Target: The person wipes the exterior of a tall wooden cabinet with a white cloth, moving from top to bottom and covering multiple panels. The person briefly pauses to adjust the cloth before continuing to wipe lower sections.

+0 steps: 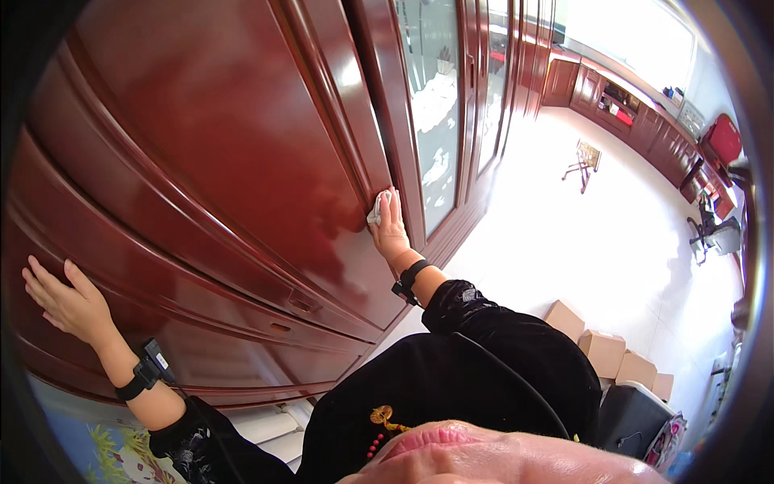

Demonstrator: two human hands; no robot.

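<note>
Before me rises a tall, glossy reddish-brown wooden wardrobe with large sliding door panels. My right hand presses a crumpled whitish cloth against the raised frame at the right edge of a door. My left hand holds nothing; its fingers are spread near the wardrobe's left panel, and whether the palm touches the wood I cannot tell. A recessed pull sits in the door frame between my hands. Right of the cloth stands a frosted glass door with a pale pattern.
Cardboard boxes and a dark bin-like container stand on the bright tiled floor at my right. Farther off are a small folding stool, low wooden cabinets under a window, and an office chair.
</note>
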